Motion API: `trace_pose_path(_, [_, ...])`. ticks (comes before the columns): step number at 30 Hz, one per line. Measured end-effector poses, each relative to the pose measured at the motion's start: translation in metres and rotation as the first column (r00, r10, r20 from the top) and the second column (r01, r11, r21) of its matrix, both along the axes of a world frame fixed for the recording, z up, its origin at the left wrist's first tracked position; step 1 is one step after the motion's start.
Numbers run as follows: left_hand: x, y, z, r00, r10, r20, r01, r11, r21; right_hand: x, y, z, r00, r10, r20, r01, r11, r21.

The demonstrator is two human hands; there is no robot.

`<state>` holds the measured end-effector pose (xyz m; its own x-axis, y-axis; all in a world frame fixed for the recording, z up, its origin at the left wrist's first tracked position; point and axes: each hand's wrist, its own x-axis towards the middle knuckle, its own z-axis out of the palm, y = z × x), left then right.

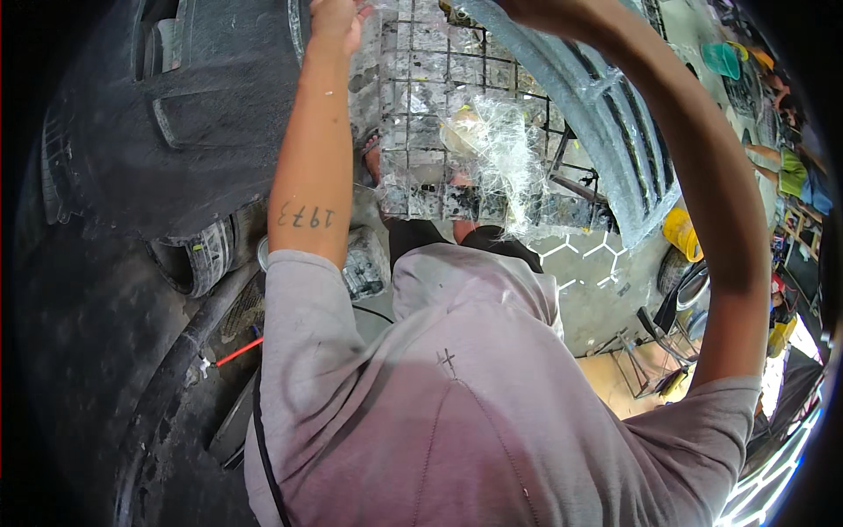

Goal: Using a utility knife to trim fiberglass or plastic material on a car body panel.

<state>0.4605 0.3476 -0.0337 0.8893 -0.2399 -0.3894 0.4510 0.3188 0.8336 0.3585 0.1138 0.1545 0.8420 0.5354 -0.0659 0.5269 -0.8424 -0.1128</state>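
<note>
At the top edge, my left hand [335,19] is partly cut off, its visible fingers curled in; whatever they hold is hidden. It is beside a dark moulded panel [237,97] and the wire-grid stand [417,97], which is stained with black and white spatter. My right forearm [694,123] arches over a grey curved slatted panel [597,114] resting at the grid's right side. The right hand itself runs out of the picture at the top. A tangled clump of whitish, glassy fibres [514,162] lies on the grid's near part.
Tyres [193,259] and a hose-like black tube [154,395] lie at left. A yellow bucket [682,233], a folding metal frame [645,360] and a green basin [722,60] stand at right. A person in a green top [792,171] is farther right.
</note>
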Motion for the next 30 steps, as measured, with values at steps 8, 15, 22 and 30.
trace_pose_path(8, [0.032,-0.011,0.049,0.824,-0.358,0.438,-0.001,0.773,0.634,0.044,0.015,-0.022,0.956,0.256,0.146,-0.238,0.962,-0.134])
trace_pose_path(15, [0.055,-0.035,0.031,0.875,-0.195,0.443,-0.145,0.767,0.624,0.049,0.013,-0.043,0.945,0.260,0.199,-0.271,0.962,0.029])
trace_pose_path(22, [0.064,-0.039,0.022,0.859,-0.136,0.493,-0.198,0.799,0.567,-0.018,-0.023,-0.080,0.984,0.094,-0.152,-0.132,0.956,-0.263])
trace_pose_path(30, [0.016,-0.028,0.008,0.878,-0.032,0.478,-0.190,0.892,0.409,-0.044,-0.007,-0.008,0.999,0.026,-0.027,-0.030,0.992,-0.125])
